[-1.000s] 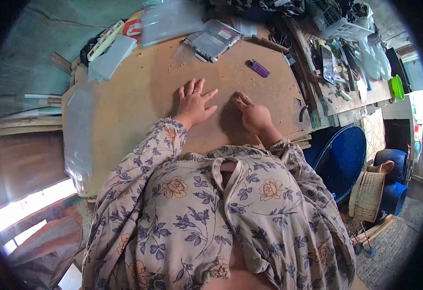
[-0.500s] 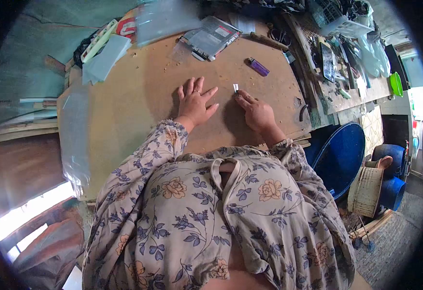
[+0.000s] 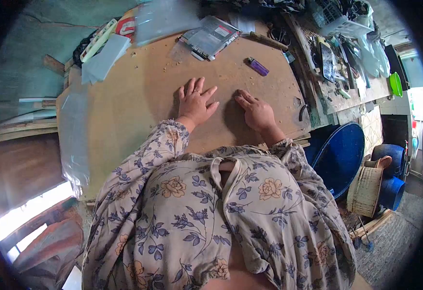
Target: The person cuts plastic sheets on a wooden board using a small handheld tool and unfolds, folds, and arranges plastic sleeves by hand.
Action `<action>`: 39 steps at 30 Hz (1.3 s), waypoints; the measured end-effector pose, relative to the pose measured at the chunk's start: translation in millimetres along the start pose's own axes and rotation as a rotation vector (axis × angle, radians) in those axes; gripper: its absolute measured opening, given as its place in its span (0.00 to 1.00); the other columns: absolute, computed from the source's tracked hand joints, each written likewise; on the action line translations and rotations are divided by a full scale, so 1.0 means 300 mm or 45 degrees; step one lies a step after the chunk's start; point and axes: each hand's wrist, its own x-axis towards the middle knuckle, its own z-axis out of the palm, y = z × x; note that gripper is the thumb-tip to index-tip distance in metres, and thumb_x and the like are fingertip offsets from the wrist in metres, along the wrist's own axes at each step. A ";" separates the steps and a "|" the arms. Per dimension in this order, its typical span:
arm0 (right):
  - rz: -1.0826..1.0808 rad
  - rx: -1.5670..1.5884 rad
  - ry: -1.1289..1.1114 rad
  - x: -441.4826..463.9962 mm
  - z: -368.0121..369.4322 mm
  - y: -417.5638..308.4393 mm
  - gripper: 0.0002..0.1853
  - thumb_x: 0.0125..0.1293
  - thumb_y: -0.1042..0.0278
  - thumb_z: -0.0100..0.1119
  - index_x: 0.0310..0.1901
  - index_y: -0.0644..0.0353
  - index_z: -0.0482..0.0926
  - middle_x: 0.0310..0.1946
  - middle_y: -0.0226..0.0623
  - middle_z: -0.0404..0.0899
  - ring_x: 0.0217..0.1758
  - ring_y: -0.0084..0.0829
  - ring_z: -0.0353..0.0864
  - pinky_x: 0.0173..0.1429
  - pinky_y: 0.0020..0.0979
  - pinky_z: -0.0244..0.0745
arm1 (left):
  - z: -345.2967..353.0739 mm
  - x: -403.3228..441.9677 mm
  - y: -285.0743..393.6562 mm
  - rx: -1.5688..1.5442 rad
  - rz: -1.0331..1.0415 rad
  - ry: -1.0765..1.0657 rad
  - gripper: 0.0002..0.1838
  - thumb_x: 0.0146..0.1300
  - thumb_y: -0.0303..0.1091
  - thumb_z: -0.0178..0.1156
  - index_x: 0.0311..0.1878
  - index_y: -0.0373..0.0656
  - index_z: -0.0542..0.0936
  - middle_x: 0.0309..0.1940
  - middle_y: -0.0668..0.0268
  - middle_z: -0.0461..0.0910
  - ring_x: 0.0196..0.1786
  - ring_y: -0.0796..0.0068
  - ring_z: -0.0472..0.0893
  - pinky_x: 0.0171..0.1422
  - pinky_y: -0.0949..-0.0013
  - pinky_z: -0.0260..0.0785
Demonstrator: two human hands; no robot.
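Observation:
My left hand [image 3: 196, 102] lies palm down on the brown tabletop [image 3: 129, 111], its fingers spread and a ring on one of them. Nothing shows under or between those fingers. To its right, my right hand [image 3: 256, 112] rests on the same board with the fingers bent and pressed together, tips down on the surface. Whatever its fingertips hold, if anything, is hidden. A purple lighter [image 3: 258, 66] lies on the board beyond my right hand, apart from it.
A flat printed plastic package [image 3: 212, 37] and clear plastic sheets [image 3: 165, 21] lie at the far edge. Pale sheets [image 3: 106, 59] sit at the far left. A cluttered side bench [image 3: 351, 96] and a large blue tub [image 3: 338, 157] stand to the right. Crumbs dot the board.
The small white strip that stuck out past my right fingertips is no longer visible. Both hands stay in nearly the same places.

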 end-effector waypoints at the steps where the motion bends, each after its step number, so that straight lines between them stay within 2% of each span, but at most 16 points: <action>1: -0.002 -0.001 0.001 0.001 -0.007 -0.003 0.26 0.47 0.73 0.46 0.52 0.48 0.69 0.59 0.28 0.63 0.42 0.37 0.76 0.44 0.35 0.73 | -0.001 -0.001 -0.002 0.001 -0.001 0.002 0.24 0.51 0.50 0.55 0.53 0.60 0.72 0.62 0.57 0.58 0.64 0.55 0.54 0.63 0.48 0.41; 7: 0.010 -0.029 0.041 -0.025 0.014 -0.004 0.25 0.48 0.73 0.46 0.52 0.48 0.69 0.58 0.29 0.64 0.42 0.37 0.75 0.43 0.35 0.73 | -0.011 -0.007 -0.001 0.008 0.008 -0.030 0.25 0.52 0.51 0.54 0.55 0.61 0.70 0.63 0.60 0.56 0.65 0.55 0.53 0.63 0.48 0.41; 12: -0.442 0.115 0.252 -0.081 0.002 -0.056 0.23 0.47 0.66 0.54 0.50 0.52 0.70 0.55 0.36 0.67 0.43 0.36 0.72 0.46 0.37 0.68 | -0.019 -0.006 0.001 0.032 -0.004 -0.064 0.26 0.52 0.52 0.54 0.57 0.61 0.69 0.63 0.60 0.55 0.65 0.55 0.52 0.63 0.47 0.42; 13: -0.492 0.245 0.248 -0.087 -0.038 -0.081 0.24 0.45 0.63 0.59 0.48 0.54 0.71 0.54 0.39 0.67 0.45 0.38 0.70 0.50 0.38 0.65 | -0.018 -0.007 0.002 0.030 0.001 -0.063 0.26 0.52 0.52 0.54 0.57 0.61 0.69 0.63 0.60 0.55 0.65 0.55 0.52 0.63 0.47 0.42; 14: -0.487 0.241 0.250 -0.096 -0.055 -0.087 0.24 0.45 0.63 0.59 0.48 0.54 0.71 0.54 0.39 0.67 0.45 0.38 0.70 0.50 0.38 0.65 | -0.015 -0.007 0.001 0.026 0.005 -0.049 0.26 0.52 0.52 0.54 0.56 0.61 0.69 0.63 0.60 0.56 0.65 0.56 0.52 0.63 0.47 0.41; 16: -0.512 0.326 0.439 -0.113 -0.075 -0.090 0.23 0.46 0.63 0.59 0.47 0.56 0.72 0.53 0.41 0.68 0.47 0.40 0.69 0.51 0.38 0.64 | -0.015 -0.004 -0.001 0.017 0.015 -0.034 0.26 0.52 0.52 0.54 0.55 0.60 0.70 0.63 0.60 0.56 0.65 0.57 0.52 0.64 0.47 0.40; 17: -0.409 0.339 0.543 -0.129 -0.086 -0.078 0.23 0.45 0.65 0.61 0.46 0.58 0.72 0.50 0.41 0.70 0.47 0.41 0.70 0.50 0.37 0.64 | -0.019 -0.004 -0.002 0.023 0.003 -0.047 0.25 0.52 0.52 0.53 0.56 0.60 0.70 0.63 0.60 0.56 0.65 0.58 0.52 0.64 0.47 0.41; 19: -0.005 0.402 0.755 -0.154 -0.062 -0.014 0.19 0.47 0.68 0.61 0.43 0.60 0.72 0.44 0.41 0.74 0.43 0.41 0.72 0.48 0.37 0.66 | -0.019 -0.005 0.001 0.014 0.007 -0.066 0.25 0.52 0.52 0.53 0.56 0.60 0.70 0.63 0.60 0.56 0.65 0.58 0.52 0.64 0.47 0.41; 20: 0.202 0.387 0.949 -0.161 -0.054 0.040 0.14 0.47 0.72 0.61 0.38 0.60 0.72 0.37 0.41 0.75 0.39 0.41 0.73 0.44 0.36 0.67 | -0.019 -0.006 0.000 0.025 0.005 -0.074 0.25 0.53 0.52 0.53 0.56 0.60 0.70 0.63 0.60 0.55 0.65 0.58 0.52 0.64 0.48 0.40; 21: 0.363 0.288 1.101 -0.175 -0.067 0.104 0.12 0.48 0.72 0.61 0.35 0.60 0.72 0.31 0.41 0.74 0.35 0.41 0.73 0.40 0.35 0.68 | -0.017 -0.004 0.000 0.038 0.002 -0.079 0.25 0.53 0.52 0.53 0.56 0.60 0.69 0.63 0.60 0.55 0.65 0.58 0.51 0.64 0.48 0.40; 23: 0.648 0.204 1.189 -0.219 -0.071 0.232 0.11 0.49 0.69 0.62 0.34 0.60 0.72 0.29 0.39 0.71 0.31 0.39 0.71 0.37 0.34 0.68 | -0.018 -0.004 -0.002 0.036 0.012 -0.084 0.26 0.53 0.52 0.52 0.56 0.60 0.69 0.63 0.60 0.55 0.65 0.58 0.51 0.64 0.48 0.40; 26: 0.852 -0.124 0.901 -0.299 -0.075 0.345 0.18 0.47 0.60 0.65 0.36 0.60 0.73 0.34 0.41 0.72 0.35 0.41 0.72 0.40 0.38 0.69 | -0.016 -0.005 -0.001 0.043 0.003 -0.091 0.26 0.53 0.52 0.52 0.57 0.60 0.68 0.64 0.60 0.54 0.66 0.58 0.51 0.64 0.48 0.39; 27: 0.850 -0.124 0.903 -0.312 -0.067 0.351 0.18 0.47 0.60 0.65 0.36 0.60 0.73 0.34 0.41 0.72 0.35 0.41 0.72 0.40 0.38 0.69 | -0.016 -0.006 -0.001 0.046 -0.009 -0.094 0.26 0.54 0.53 0.52 0.57 0.60 0.68 0.64 0.60 0.54 0.66 0.58 0.51 0.65 0.48 0.38; 29: 1.112 -0.119 0.665 -0.315 -0.072 0.340 0.18 0.47 0.56 0.65 0.35 0.60 0.75 0.34 0.42 0.73 0.37 0.44 0.73 0.42 0.38 0.69 | -0.026 -0.004 0.002 0.049 -0.006 -0.109 0.26 0.54 0.52 0.52 0.58 0.60 0.68 0.64 0.60 0.53 0.66 0.58 0.51 0.64 0.49 0.40; 32: 1.183 0.006 0.579 -0.310 -0.086 0.344 0.16 0.48 0.56 0.63 0.33 0.59 0.77 0.34 0.43 0.74 0.39 0.45 0.73 0.43 0.38 0.69 | -0.017 -0.005 -0.006 0.043 0.001 -0.104 0.26 0.54 0.51 0.52 0.58 0.60 0.68 0.65 0.60 0.52 0.66 0.57 0.50 0.64 0.51 0.41; 39: 0.993 -0.046 0.545 -0.294 -0.120 0.351 0.10 0.55 0.61 0.54 0.29 0.60 0.75 0.32 0.45 0.73 0.37 0.47 0.73 0.40 0.40 0.69 | -0.019 -0.009 -0.002 0.019 -0.033 -0.108 0.26 0.53 0.53 0.52 0.57 0.62 0.68 0.65 0.62 0.53 0.66 0.59 0.50 0.65 0.48 0.38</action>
